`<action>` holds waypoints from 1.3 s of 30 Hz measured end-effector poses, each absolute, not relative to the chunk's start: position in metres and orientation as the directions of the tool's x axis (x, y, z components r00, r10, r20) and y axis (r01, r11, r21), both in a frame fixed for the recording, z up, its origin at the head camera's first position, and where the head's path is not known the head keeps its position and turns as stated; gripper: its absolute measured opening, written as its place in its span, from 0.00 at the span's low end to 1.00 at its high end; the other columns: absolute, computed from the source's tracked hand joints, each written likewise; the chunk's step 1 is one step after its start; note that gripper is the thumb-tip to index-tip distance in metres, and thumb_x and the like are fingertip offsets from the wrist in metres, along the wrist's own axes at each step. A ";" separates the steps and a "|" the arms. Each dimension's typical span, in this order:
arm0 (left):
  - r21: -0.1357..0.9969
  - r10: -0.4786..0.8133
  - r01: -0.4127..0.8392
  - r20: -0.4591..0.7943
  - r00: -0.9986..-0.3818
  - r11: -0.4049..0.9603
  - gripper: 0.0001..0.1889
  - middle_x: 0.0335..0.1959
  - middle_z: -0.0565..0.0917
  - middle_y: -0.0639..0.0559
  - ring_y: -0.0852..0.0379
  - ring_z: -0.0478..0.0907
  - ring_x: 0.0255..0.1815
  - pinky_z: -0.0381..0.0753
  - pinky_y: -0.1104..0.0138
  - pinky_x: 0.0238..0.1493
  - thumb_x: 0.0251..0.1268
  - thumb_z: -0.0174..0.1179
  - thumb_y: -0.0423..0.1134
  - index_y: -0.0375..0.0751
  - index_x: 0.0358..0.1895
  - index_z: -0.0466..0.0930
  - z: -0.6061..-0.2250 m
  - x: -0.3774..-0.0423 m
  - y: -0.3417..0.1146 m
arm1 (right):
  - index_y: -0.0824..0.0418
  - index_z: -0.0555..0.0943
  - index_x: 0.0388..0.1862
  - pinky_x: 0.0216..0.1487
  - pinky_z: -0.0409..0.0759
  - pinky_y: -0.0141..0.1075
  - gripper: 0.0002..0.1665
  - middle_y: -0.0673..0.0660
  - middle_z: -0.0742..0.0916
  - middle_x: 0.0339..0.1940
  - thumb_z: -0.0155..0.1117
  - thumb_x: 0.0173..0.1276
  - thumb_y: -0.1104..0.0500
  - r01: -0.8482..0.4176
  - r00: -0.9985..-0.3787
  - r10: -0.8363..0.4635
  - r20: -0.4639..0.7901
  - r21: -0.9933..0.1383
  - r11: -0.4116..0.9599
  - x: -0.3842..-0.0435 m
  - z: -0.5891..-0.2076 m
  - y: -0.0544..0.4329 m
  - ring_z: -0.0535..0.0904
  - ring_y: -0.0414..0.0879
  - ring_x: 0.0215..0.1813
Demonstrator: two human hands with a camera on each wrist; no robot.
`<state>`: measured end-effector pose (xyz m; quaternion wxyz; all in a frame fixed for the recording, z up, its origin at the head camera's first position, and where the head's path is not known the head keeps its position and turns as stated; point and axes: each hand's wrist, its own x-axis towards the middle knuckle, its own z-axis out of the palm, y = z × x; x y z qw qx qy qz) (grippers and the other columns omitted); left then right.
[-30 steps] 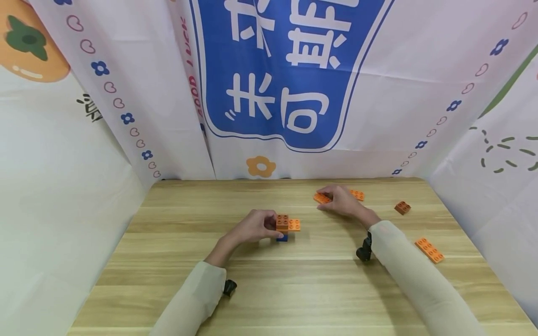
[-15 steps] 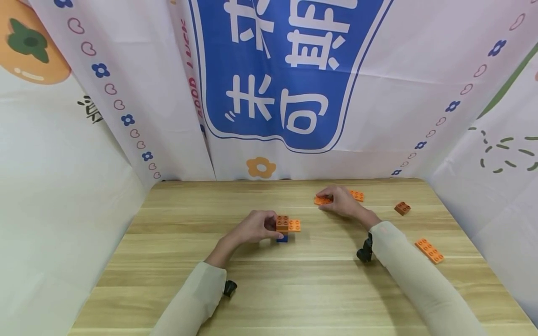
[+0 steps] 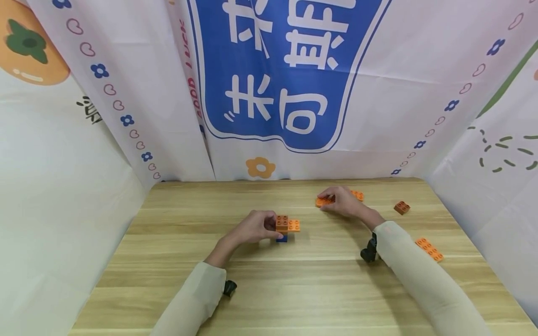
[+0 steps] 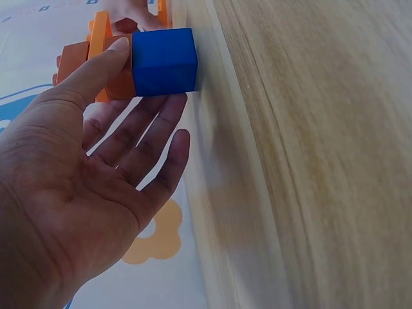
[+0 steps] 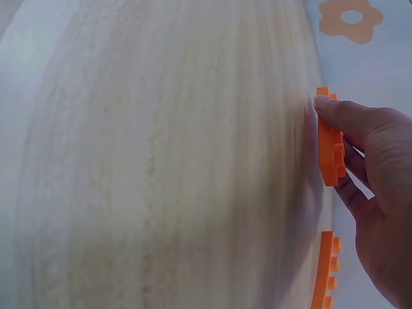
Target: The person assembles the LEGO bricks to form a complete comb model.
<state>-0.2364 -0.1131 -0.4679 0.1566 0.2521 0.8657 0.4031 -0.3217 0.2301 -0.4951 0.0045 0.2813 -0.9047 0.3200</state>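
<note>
Orange plate in right hand; table edge behind, room nearside.

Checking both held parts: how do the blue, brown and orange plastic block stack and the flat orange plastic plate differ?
The block stack joins several pieces in blue, brown and orange; the orange plate is one piece, all orange. The stack is tall, the plate thin. Both contain orange and are gripped.
</note>
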 end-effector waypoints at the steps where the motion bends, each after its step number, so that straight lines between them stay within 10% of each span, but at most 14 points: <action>1: 0.779 0.563 0.307 -0.069 -0.824 0.546 0.13 0.43 0.89 0.52 0.60 0.87 0.43 0.88 0.67 0.48 0.65 0.77 0.37 0.41 0.45 0.83 -0.468 -0.236 -0.113 | 0.63 0.90 0.56 0.48 0.87 0.45 0.22 0.58 0.92 0.52 0.83 0.63 0.60 -0.511 -0.842 -0.506 0.186 -0.575 0.639 -0.321 -0.495 0.230 0.87 0.49 0.48; 39: 0.784 0.558 0.310 -0.056 -0.828 0.538 0.13 0.42 0.89 0.52 0.60 0.87 0.42 0.88 0.68 0.46 0.64 0.78 0.37 0.40 0.45 0.83 -0.471 -0.238 -0.112 | 0.61 0.91 0.51 0.52 0.89 0.46 0.21 0.56 0.93 0.49 0.85 0.58 0.63 -0.768 -0.625 -0.689 0.368 -0.448 0.457 -0.281 -0.439 0.194 0.90 0.51 0.52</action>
